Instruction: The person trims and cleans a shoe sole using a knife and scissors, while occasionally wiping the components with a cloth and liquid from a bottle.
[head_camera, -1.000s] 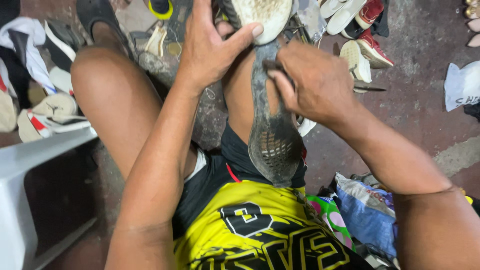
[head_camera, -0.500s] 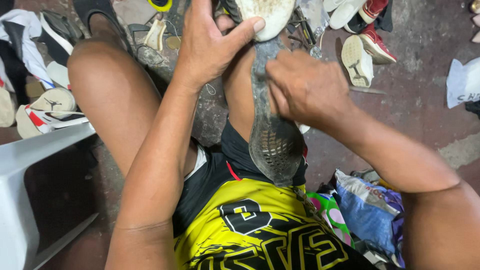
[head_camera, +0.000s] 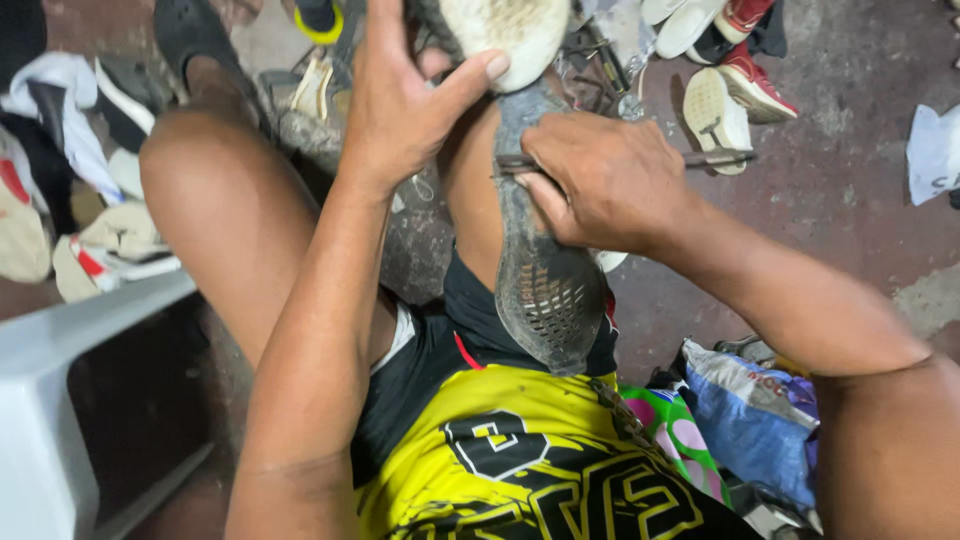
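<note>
A worn shoe (head_camera: 540, 270) lies sole-up along the person's right thigh, its grey, grimy outsole with a gridded tread facing the camera, the heel end down by the yellow and black shirt (head_camera: 540, 480) and the pale toe end up at the top edge of the view. The left hand (head_camera: 410, 100) has its grip closed round that toe end, thumb pressed flat across the whitish sole and the other fingers hidden behind it. The right hand (head_camera: 610, 180) sits just below, its grip pressed together on a thin metal tool (head_camera: 715, 157) laid crosswise over the middle of the sole; the tool's dark shaft sticks out to the right of the knuckles and a short bit shows on the left (whether its tip is under the sole's edge cannot be told). The fingers of this hand also bear on the sole's right edge.

Beyond the right grip, on the reddish concrete floor (head_camera: 850, 200), lie a pale shoe sole (head_camera: 712, 118) and a red and white sneaker (head_camera: 752, 75). Below that forearm sits a blue plastic bag (head_camera: 745, 420). Left of the left grip, past the bare knee, is a heap of loose shoes (head_camera: 90, 220), with a white plastic chair (head_camera: 60, 390) nearer the camera.
</note>
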